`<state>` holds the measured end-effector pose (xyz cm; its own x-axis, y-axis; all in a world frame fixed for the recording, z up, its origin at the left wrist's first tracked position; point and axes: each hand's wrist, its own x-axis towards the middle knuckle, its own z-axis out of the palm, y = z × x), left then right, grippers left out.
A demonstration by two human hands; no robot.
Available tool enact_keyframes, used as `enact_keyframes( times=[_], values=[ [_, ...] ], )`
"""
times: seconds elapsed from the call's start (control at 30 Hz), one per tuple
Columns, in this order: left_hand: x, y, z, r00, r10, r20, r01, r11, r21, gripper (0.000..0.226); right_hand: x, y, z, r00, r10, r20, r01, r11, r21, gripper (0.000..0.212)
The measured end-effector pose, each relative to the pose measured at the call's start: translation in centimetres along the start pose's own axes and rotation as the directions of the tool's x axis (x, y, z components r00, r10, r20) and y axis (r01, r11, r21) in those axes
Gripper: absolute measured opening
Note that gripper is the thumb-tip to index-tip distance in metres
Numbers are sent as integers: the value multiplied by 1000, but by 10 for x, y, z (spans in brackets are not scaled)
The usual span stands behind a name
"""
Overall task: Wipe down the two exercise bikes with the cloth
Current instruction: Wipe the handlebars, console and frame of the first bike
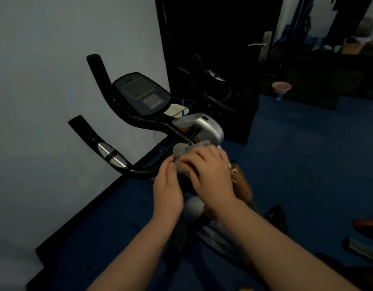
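Grey cloth [181, 157], centre. Black handlebars [110, 131] with silver bands at 9 o'clock. Silver housing [208, 127]. Blue floor [296, 154], 3 o'clock. Pink funnel [281, 87], 2 o'clock.

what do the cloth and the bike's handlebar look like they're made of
Cloth: probably soft fuzzy fabric, grey and matte; it bunches under both hands. Handlebar: apparently a black, slightly glossy coated tube, likely metal underneath, with a shiny silver patch.
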<state>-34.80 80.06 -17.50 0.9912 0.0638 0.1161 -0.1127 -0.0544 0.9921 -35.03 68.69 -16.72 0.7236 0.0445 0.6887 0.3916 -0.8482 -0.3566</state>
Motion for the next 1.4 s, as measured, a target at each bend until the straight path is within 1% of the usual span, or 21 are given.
enact_keyframes(
  times=[0.07, 0.13, 0.27, 0.3, 0.37, 0.43, 0.53, 0.63, 0.7, 0.77, 0.83, 0.9, 1.0, 1.03, 1.1, 1.13, 1.17, 1.23, 1.27, 1.33, 1.4],
  values=[
    [6, 5, 0, 999, -33, -27, 32, 998, -46, 30, -12, 0, 4, 997, 65, -50, -63, 997, 38, 8],
    [13, 9, 1, 996, -83, -36, 81, 995, -57, 28, -30, 7, 3, 994, 83, -65, -78, 994, 77, 9],
    [24, 13, 10, 979, -198, -54, 197, 980, -21, 23, -11, 25, -2, 997, -31, -68, 30, 1000, -3, 12],
    [24, 13, 13, 977, -204, -59, 204, 979, -4, 25, 0, 25, -2, 996, -3, -85, 3, 1000, 6, 14],
    [24, 13, 18, 982, -159, -100, 164, 986, 42, 30, 10, 21, 0, 985, 135, -106, -118, 981, 151, 18],
    [21, 12, 19, 986, -67, -150, 88, 987, 136, 32, 3, 18, 1, 972, 233, -16, -217, 926, 308, 21],
    [17, 12, 19, 979, 0, -205, 44, 977, 210, 34, -12, 26, -2, 979, 143, 143, -185, 919, 348, 19],
    [15, 10, 23, 959, 6, -282, 49, 981, 189, 35, 19, 37, 0, 981, 10, 191, -73, 945, 320, 18],
    [14, 10, 24, 944, -3, -331, 64, 983, 174, 34, 32, 32, 3, 974, 53, 219, -138, 908, 396, 16],
    [13, 9, 24, 933, -13, -359, 80, 982, 173, 33, 21, 29, 5, 973, 121, 195, -202, 855, 477, 15],
    [13, 9, 25, 922, -25, -386, 97, 981, 169, 34, -2, 32, 2, 977, 113, 179, -191, 832, 520, 16],
    [12, 10, 27, 912, -30, -408, 110, 979, 174, 34, -4, 40, -2, 976, 25, 216, -136, 845, 517, 16],
    [11, 12, 27, 910, -30, -414, 124, 972, 202, 33, 36, 44, -1, 931, -113, 346, -31, 923, 383, 17],
    [11, 12, 27, 907, -36, -420, 135, 969, 207, 33, 47, 44, -1, 900, -118, 419, -67, 914, 401, 17],
    [10, 13, 28, 896, -45, -441, 152, 965, 211, 33, 54, 43, -3, 839, -60, 541, -290, 792, 537, 13],
    [10, 13, 29, 891, -43, -451, 156, 964, 216, 33, 49, 44, -4, 837, -30, 546, -358, 725, 588, 11],
    [10, 13, 29, 888, -38, -459, 156, 962, 222, 33, 40, 46, -6, 860, -6, 510, -360, 701, 616, 12],
    [9, 13, 30, 885, -32, -465, 156, 961, 231, 34, 22, 48, -11, 908, -3, 419, -279, 741, 611, 18],
    [9, 13, 30, 885, -33, -465, 156, 961, 229, 34, 20, 50, -12, 910, -16, 414, -255, 765, 591, 22],
    [9, 13, 30, 885, -41, -463, 163, 960, 226, 34, 36, 50, -7, 868, -85, 489, -191, 852, 488, 29],
    [10, 14, 30, 881, -50, -471, 167, 963, 210, 34, 58, 48, -3, 790, -119, 601, -117, 934, 339, 28]
  ],
)
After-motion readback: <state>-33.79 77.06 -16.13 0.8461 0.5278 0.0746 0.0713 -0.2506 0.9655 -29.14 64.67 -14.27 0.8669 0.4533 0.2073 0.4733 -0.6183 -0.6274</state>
